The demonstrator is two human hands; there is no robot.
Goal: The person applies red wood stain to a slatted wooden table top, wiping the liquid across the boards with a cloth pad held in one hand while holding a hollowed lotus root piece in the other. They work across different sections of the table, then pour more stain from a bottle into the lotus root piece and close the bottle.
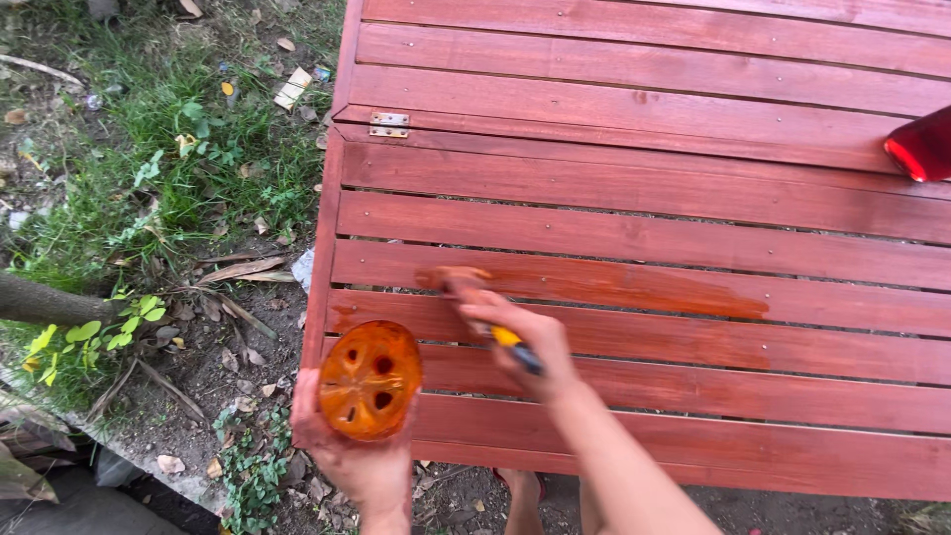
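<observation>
Brush [466, 287], gripped in right hand [525, 347], rests on slatted panel [634, 198] at the left end of a glossy wet streak [634, 287]. Left hand [357, 451] grips stain cup [369, 379] beside the panel's left edge. Remaining slats appear dry.

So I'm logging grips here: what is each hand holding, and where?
Left hand cups an orange container from beneath. Right hand grips a brush by its yellow handle.

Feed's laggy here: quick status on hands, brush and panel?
Left hand holds orange container. Right hand grips paintbrush, bristles on slatted wooden panel. Wet streak along one slat. Red bottle at far edge, clear of the brush.
</observation>
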